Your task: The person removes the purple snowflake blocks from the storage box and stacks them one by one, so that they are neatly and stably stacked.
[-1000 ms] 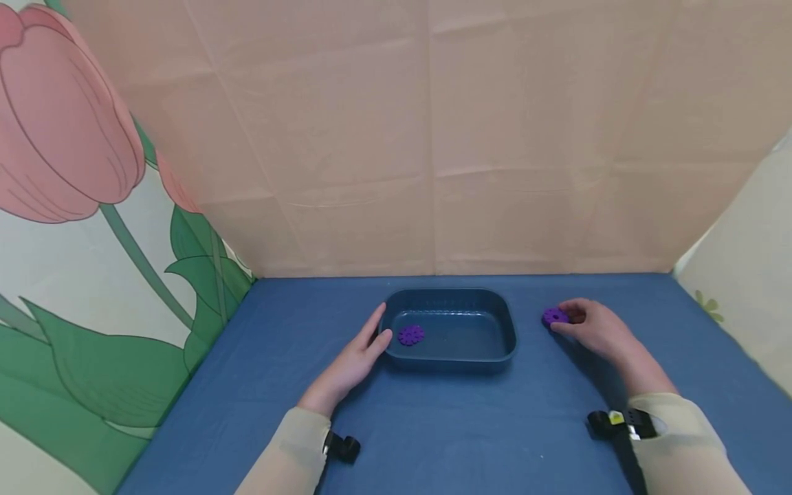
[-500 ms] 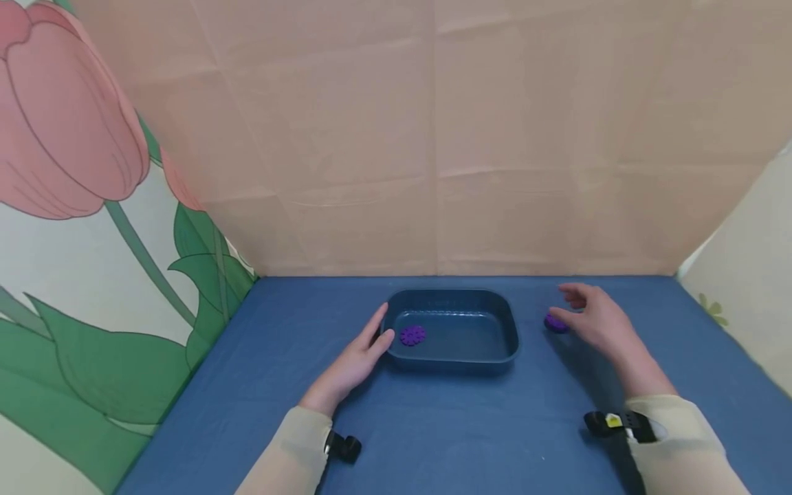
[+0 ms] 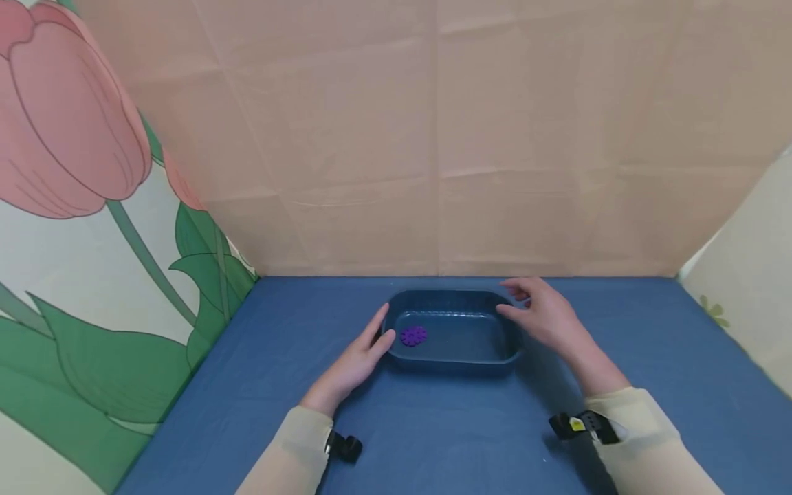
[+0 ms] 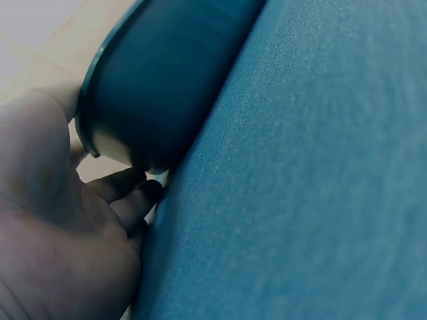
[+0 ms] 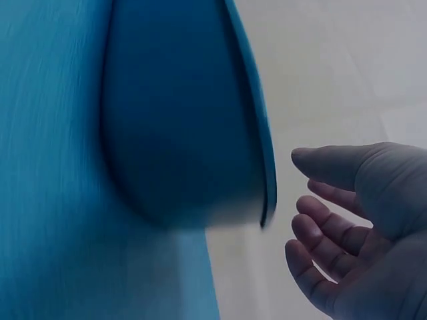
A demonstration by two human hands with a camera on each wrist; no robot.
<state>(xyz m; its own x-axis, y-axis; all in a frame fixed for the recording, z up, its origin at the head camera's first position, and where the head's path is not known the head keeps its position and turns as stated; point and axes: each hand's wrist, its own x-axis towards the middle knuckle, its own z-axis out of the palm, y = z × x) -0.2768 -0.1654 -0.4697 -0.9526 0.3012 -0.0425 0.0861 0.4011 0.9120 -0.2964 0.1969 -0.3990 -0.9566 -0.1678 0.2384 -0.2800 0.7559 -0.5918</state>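
A dark blue rectangular tray (image 3: 454, 366) stands on the blue cloth. Inside, near its left end, lies a purple notched disc (image 3: 414, 335). My left hand (image 3: 349, 364) holds the tray's left end, with the thumb by the front corner and the index finger along the side. In the left wrist view, its other fingers bend against the outer wall. My right hand (image 3: 547, 320) hovers over the tray's right rim, thumb and fingers apart and holding nothing. The right wrist view shows a gap between those fingertips and the rim. A second purple disc cannot be seen now.
Blue cloth (image 3: 433, 440) covers the table on every side of the tray. Behind it rises a beige sheet (image 3: 433, 137). A tulip-patterned panel (image 3: 80, 137) stands at the left, a pale panel (image 3: 749, 254) at the right.
My right hand let go of a second purple disc on the cloth right of the tray, then moved left to the tray's right rim. My left hand stayed on the tray.
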